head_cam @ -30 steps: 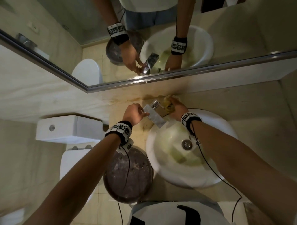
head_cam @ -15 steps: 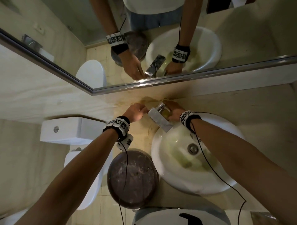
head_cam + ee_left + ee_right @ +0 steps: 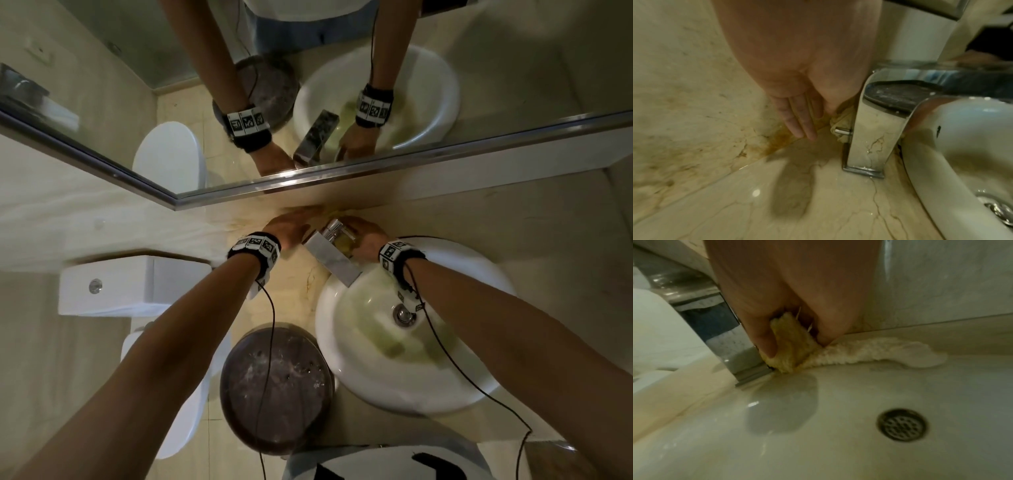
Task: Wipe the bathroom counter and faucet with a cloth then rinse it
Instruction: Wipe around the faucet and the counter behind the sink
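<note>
The chrome faucet stands at the back rim of the white basin on the beige marble counter. My right hand is on the faucet's right side, at its base. Thumb and fingers pinch a yellow cloth there against the faucet, and the cloth's pale tail trails right along the back edge. On the other side of the faucet, my left hand hangs just above the counter with straight fingers pointing at the wall seam. A bit of the cloth shows behind the faucet, by my left thumb.
Brown staining runs along the seam between wall and counter. A mirror hangs close above the faucet. The drain sits in the basin. Left of the counter are a toilet cistern and a round brown bin lid.
My left hand has left the faucet's side and reached toward the back wall, its fingers now straight. My right hand has brought the cloth from behind the faucet to its right-hand base.
</note>
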`<state>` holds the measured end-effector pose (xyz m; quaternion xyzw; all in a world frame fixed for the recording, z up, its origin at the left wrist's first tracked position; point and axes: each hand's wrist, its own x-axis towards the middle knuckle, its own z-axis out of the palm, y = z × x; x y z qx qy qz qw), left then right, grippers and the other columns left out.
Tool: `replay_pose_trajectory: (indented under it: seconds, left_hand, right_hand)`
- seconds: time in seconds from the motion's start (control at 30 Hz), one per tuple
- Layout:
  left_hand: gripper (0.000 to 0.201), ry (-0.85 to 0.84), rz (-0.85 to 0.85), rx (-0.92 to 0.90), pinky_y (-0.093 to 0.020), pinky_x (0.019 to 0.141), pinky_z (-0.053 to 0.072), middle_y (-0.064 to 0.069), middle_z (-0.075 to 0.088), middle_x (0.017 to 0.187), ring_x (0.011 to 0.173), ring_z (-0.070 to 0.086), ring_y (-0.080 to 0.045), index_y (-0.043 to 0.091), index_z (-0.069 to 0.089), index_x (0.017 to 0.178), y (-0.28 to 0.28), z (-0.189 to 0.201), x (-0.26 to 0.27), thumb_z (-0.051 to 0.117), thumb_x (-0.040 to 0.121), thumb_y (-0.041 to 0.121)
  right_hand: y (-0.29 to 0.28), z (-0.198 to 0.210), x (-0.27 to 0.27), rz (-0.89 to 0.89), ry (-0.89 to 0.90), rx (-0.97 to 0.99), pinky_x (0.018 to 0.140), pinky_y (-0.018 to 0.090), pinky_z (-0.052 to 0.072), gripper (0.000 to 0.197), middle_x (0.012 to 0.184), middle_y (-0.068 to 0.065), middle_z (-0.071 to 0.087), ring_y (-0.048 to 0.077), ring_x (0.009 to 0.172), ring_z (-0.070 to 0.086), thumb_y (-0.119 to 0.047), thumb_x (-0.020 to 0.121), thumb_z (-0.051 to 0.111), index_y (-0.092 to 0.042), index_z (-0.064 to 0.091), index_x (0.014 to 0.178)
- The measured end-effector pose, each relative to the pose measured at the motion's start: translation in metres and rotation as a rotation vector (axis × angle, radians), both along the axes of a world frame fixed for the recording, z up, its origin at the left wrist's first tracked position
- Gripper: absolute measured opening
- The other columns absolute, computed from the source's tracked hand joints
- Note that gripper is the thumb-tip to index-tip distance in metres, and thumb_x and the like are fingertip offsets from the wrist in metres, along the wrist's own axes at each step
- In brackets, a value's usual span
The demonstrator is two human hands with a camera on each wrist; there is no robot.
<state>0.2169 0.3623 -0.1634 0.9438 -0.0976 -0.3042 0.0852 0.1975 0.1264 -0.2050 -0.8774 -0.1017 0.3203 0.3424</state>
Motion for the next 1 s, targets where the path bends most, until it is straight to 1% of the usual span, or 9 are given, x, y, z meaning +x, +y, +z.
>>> replay_pose_trajectory:
  seconds: [0.13, 0.2, 0.27, 0.3, 0.4, 0.5, 0.67, 0.8, 1.0]
  left_hand:
    - [0.049, -0.012, -0.074, 0.053, -0.039, 0.109, 0.040, 0.005, 0.040, 0.156, 0.135, 0.045, -0.025, 0.050, 0.032, 0.146, -0.003, -0.008, 0.001, 0.045, 0.099, 0.052]
    - [0.047, -0.017, -0.130, 0.077, -0.039, 0.110, 0.040, -0.005, 0.046, 0.152, 0.134, 0.047, -0.027, 0.030, 0.042, 0.148, -0.007, -0.010, 0.004, 0.049, 0.102, 0.034]
    - [0.047, -0.026, -0.186, 0.072, -0.040, 0.107, 0.042, -0.009, 0.049, 0.147, 0.131, 0.050, -0.029, 0.021, 0.048, 0.146, -0.013, -0.011, 0.009, 0.052, 0.100, 0.018]
    - [0.044, -0.042, -0.212, 0.069, -0.040, 0.102, 0.045, -0.009, 0.053, 0.144, 0.126, 0.054, -0.029, 0.021, 0.051, 0.143, -0.016, -0.012, 0.011, 0.053, 0.099, 0.019]
    - [0.035, -0.130, -0.284, 0.101, -0.033, 0.082, 0.044, 0.000, 0.067, 0.115, 0.098, 0.061, -0.024, 0.025, 0.064, 0.119, -0.030, -0.012, 0.017, 0.046, 0.100, 0.048]
    - [0.043, -0.176, -0.268, 0.107, -0.035, 0.082, 0.048, -0.003, 0.069, 0.101, 0.092, 0.064, -0.026, 0.021, 0.067, 0.113, -0.037, -0.011, 0.019, 0.041, 0.101, 0.053]
    - [0.025, -0.162, -0.337, 0.285, -0.038, 0.081, 0.058, 0.001, 0.072, 0.105, 0.091, 0.069, -0.023, 0.026, 0.065, 0.115, -0.026, -0.015, 0.015, 0.057, 0.096, 0.040]
    - [0.039, -0.162, -0.306, 0.304, -0.038, 0.092, 0.050, 0.000, 0.058, 0.136, 0.117, 0.060, -0.027, 0.033, 0.054, 0.138, -0.002, -0.009, -0.001, 0.052, 0.099, 0.028]
    - [0.060, -0.260, -0.196, 0.063, -0.042, 0.100, 0.048, -0.007, 0.048, 0.149, 0.127, 0.053, -0.033, 0.028, 0.032, 0.152, 0.006, 0.006, -0.011, 0.058, 0.098, 0.027]
  right_hand:
    - [0.008, 0.002, 0.004, 0.010, 0.068, 0.038, 0.096, 0.040, 0.051, 0.082, 0.135, 0.003, 0.056, 0.028, 0.116, 0.059, -0.017, 0.082, 0.075, -0.034, 0.033, 0.149]
    - [0.004, 0.009, 0.003, 0.038, 0.027, 0.037, 0.101, 0.036, 0.047, 0.080, 0.144, 0.005, 0.051, 0.028, 0.125, 0.054, -0.020, 0.085, 0.076, -0.028, 0.033, 0.152]
    - [0.001, 0.008, 0.003, 0.027, -0.025, 0.047, 0.104, 0.038, 0.047, 0.070, 0.144, 0.003, 0.051, 0.024, 0.125, 0.054, -0.032, 0.086, 0.075, -0.026, 0.041, 0.147]
    - [-0.001, 0.004, 0.001, 0.004, -0.051, 0.056, 0.103, 0.040, 0.049, 0.066, 0.141, 0.001, 0.054, 0.023, 0.122, 0.057, -0.037, 0.084, 0.076, -0.030, 0.046, 0.142]
    - [-0.011, -0.007, -0.003, -0.057, -0.147, -0.075, 0.098, 0.043, 0.050, 0.062, 0.139, -0.002, 0.052, 0.024, 0.122, 0.055, -0.044, 0.079, 0.075, -0.037, 0.050, 0.134]
    - [-0.017, -0.015, -0.003, -0.039, -0.248, -0.305, 0.102, 0.046, 0.043, 0.053, 0.144, 0.005, 0.047, 0.030, 0.127, 0.046, -0.039, 0.087, 0.063, -0.031, 0.050, 0.137]
    - [-0.016, -0.017, 0.004, -0.123, -0.236, -0.307, 0.110, 0.049, 0.036, 0.052, 0.152, 0.009, 0.040, 0.034, 0.137, 0.038, -0.043, 0.095, 0.056, -0.032, 0.046, 0.145]
    - [-0.013, -0.017, 0.001, -0.105, -0.257, -0.246, 0.112, 0.044, 0.034, 0.049, 0.154, 0.007, 0.039, 0.031, 0.138, 0.037, -0.044, 0.097, 0.052, -0.034, 0.048, 0.145]
    - [-0.002, -0.016, 0.000, 0.047, -0.177, -0.189, 0.095, 0.041, 0.048, 0.038, 0.124, 0.000, 0.064, 0.028, 0.113, 0.057, -0.051, 0.097, 0.048, -0.029, 0.061, 0.125]
